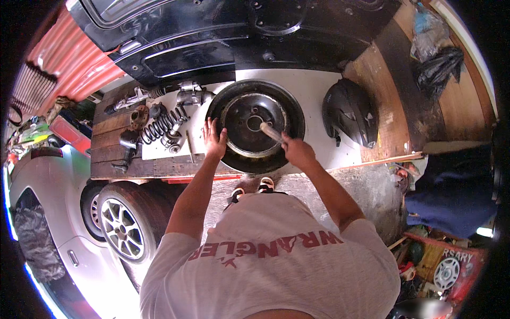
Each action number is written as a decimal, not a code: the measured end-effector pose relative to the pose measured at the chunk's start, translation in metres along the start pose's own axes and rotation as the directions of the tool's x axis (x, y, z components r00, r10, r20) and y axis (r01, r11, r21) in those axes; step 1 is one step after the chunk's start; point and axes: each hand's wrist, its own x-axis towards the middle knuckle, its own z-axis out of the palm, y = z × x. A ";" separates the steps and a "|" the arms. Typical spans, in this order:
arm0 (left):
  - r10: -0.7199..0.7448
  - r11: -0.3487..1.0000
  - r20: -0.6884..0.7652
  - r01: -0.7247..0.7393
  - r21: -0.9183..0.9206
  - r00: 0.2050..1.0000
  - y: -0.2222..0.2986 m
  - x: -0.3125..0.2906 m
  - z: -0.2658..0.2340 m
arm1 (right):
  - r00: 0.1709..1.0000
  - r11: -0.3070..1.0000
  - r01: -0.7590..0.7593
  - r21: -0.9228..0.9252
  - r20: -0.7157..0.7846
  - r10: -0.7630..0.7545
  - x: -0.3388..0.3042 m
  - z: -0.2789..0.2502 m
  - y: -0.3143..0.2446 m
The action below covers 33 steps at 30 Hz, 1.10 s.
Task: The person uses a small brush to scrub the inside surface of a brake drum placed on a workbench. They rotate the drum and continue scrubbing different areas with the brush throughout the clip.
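A black wheel (256, 102) lies flat on the white sheet of the workbench in front of me. Its round centre hole and bolt holes face up. My left hand (213, 139) rests on the wheel's left edge, fingers spread and holding nothing. In my right hand (298, 151) is a pale stick-shaped tool (272, 133), gripped at its near end. The tool slants over the wheel, its far end close to the centre hole. What kind of tool it is, I cannot tell.
Left of the wheel lie a coil-spring shock absorber (162, 126), a thin rod (189, 146) and other metal car parts. A black helmet-like object (350, 113) sits to the right. A dark car panel (212, 37) stands behind. A spoked wheel (123, 228) and silver car (58, 186) are lower left.
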 end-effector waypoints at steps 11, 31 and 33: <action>-0.227 0.949 -0.257 0.153 -0.277 0.939 -0.013 0.016 0.026 | 0.953 0.969 0.232 -0.086 -0.181 -0.244 0.098 -0.007 -0.001; -0.250 0.959 -0.188 0.216 -0.186 0.950 0.009 0.009 0.007 | 0.987 0.987 0.152 0.049 -0.065 -0.149 0.092 -0.005 -0.012; -0.241 0.968 -0.194 0.220 -0.120 0.951 0.009 0.005 0.008 | 0.992 0.992 0.122 0.044 0.014 -0.122 0.075 -0.014 0.000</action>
